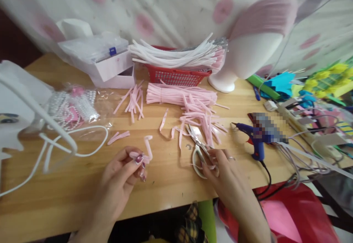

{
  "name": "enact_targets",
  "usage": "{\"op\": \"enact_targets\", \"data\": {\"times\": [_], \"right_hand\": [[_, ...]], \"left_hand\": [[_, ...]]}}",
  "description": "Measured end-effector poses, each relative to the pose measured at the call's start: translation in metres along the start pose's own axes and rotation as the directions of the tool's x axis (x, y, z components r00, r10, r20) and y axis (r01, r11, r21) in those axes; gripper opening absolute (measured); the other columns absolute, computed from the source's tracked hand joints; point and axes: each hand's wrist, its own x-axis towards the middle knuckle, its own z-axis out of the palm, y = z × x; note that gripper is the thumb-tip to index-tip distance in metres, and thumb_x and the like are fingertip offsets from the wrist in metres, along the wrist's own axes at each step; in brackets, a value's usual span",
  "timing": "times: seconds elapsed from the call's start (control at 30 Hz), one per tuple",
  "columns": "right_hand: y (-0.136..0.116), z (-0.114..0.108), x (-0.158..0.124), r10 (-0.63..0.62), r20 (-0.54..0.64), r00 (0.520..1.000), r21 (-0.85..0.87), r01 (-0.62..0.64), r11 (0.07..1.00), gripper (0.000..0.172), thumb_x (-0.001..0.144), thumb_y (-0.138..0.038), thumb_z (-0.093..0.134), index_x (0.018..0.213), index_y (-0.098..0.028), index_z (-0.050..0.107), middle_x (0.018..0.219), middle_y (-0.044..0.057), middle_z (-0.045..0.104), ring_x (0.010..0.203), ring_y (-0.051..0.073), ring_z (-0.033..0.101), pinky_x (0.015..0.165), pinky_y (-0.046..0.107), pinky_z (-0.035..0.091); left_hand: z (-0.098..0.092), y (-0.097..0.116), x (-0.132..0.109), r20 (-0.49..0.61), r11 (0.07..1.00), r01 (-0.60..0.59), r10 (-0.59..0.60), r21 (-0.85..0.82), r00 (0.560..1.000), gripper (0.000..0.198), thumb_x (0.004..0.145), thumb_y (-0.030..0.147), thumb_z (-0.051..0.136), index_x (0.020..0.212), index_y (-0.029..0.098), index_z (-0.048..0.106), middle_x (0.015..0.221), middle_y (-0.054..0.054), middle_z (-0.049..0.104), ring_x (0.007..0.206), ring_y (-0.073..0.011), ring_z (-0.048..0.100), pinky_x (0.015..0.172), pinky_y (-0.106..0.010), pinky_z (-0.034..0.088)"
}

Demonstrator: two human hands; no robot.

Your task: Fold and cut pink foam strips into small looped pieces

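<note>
My left hand (121, 176) pinches a short pink pipe cleaner (148, 147) between thumb and fingertips. The piece is folded, and its free end sticks up and hooks over at the top. My right hand (228, 176) has its fingers closed over the pale handles of a pair of scissors (196, 138), which lie on the table with the blades pointing away from me. The fingers partly cover one handle loop. Near the blades, a thin pink measuring tape (180, 136) curls on the wood. Cut pink pipe cleaners (201, 119) are heaped just beyond the scissors.
A bundle of long pink pipe cleaners (168, 94) lies before a red basket (176, 76) holding white ones. A blue glue gun (257, 143) with its cable lies right. At left are bagged pearl beads (71, 105) and a white cable (96, 152). A white mannequin head (248, 55) stands behind.
</note>
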Motion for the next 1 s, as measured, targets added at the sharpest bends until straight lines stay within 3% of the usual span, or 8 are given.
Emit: {"op": "enact_targets", "data": {"times": [0.2,0.37,0.57,0.63,0.8,0.87,0.93,1.0], "right_hand": [[0.011,-0.022,-0.001,0.085,0.125,0.989,0.099,-0.098,0.99,0.014,0.093,-0.032,0.046,0.094,-0.022,0.055,0.087,0.005,0.063,0.079,0.021,0.063,0.067,0.033,0.047],[0.019,-0.026,-0.01,0.081,0.211,0.974,0.069,-0.098,0.993,0.018,0.084,-0.03,0.057,0.099,-0.02,0.06,0.094,0.008,0.064,0.088,0.025,0.063,0.075,0.037,0.049],[0.007,0.001,0.017,0.117,-0.055,0.992,0.086,-0.112,0.99,0.022,0.089,-0.034,0.053,0.075,-0.018,0.061,0.081,0.007,0.064,0.076,0.023,0.06,0.068,0.035,0.045],[0.003,0.004,0.023,0.116,-0.028,0.993,0.103,-0.113,0.988,0.023,0.089,-0.032,0.052,0.073,-0.018,0.06,0.076,0.006,0.063,0.069,0.02,0.059,0.062,0.031,0.043],[-0.01,-0.012,0.014,0.108,0.185,0.977,0.145,-0.136,0.98,0.013,0.09,-0.027,0.048,0.095,-0.019,0.057,0.086,0.006,0.066,0.081,0.021,0.063,0.07,0.033,0.047],[-0.015,-0.017,0.006,0.094,0.244,0.965,0.159,-0.135,0.978,0.023,0.086,-0.022,0.05,0.108,-0.02,0.052,0.098,0.007,0.066,0.092,0.022,0.064,0.079,0.035,0.049],[-0.018,-0.016,0.002,0.107,0.241,0.965,0.091,-0.132,0.987,0.036,0.078,-0.017,0.054,0.113,-0.019,0.048,0.103,0.009,0.066,0.096,0.024,0.063,0.082,0.037,0.049],[-0.019,-0.013,0.003,0.14,0.201,0.97,-0.002,-0.142,0.99,0.034,0.073,-0.016,0.055,0.106,-0.018,0.049,0.095,0.009,0.066,0.088,0.025,0.064,0.075,0.035,0.049]], "left_hand": [[-0.007,0.001,-0.002,-0.005,0.998,0.04,-0.04,0.047,0.999,0.025,0.052,0.014,0.084,0.069,0.016,0.067,0.064,0.001,0.065,0.054,-0.0093,0.058,0.047,-0.015,0.051],[-0.01,-0.003,0.0,-0.006,0.996,0.083,-0.083,0.035,0.997,0.021,0.052,0.014,0.082,0.067,0.016,0.067,0.064,0.002,0.066,0.052,-0.0082,0.057,0.046,-0.014,0.051],[-0.008,-0.005,-0.002,0.061,0.989,0.149,-0.149,0.017,0.987,0.023,0.054,0.018,0.083,0.07,0.016,0.067,0.064,0.002,0.065,0.051,-0.0079,0.056,0.046,-0.014,0.051],[-0.01,-0.005,-0.003,0.06,0.987,0.161,-0.162,0.018,0.985,0.024,0.054,0.019,0.084,0.07,0.017,0.066,0.063,0.002,0.065,0.051,-0.0077,0.056,0.047,-0.015,0.051],[-0.011,-0.007,-0.006,0.082,0.982,0.188,-0.188,0.01,0.979,0.027,0.052,0.022,0.086,0.067,0.016,0.064,0.061,0.003,0.063,0.049,-0.0074,0.053,0.045,-0.016,0.05],[-0.01,-0.008,-0.006,0.086,0.981,0.192,-0.191,0.001,0.978,0.026,0.053,0.023,0.085,0.066,0.016,0.064,0.06,0.004,0.062,0.048,-0.0069,0.053,0.045,-0.015,0.049],[-0.01,-0.009,-0.005,0.086,0.982,0.186,-0.185,-0.01,0.979,0.024,0.055,0.024,0.084,0.066,0.016,0.064,0.061,0.004,0.062,0.049,-0.0066,0.054,0.046,-0.014,0.049],[-0.011,-0.009,-0.003,0.118,0.981,0.196,-0.194,-0.007,0.974,0.024,0.056,0.024,0.085,0.066,0.016,0.064,0.061,0.004,0.063,0.051,-0.0071,0.055,0.046,-0.014,0.05]]}}
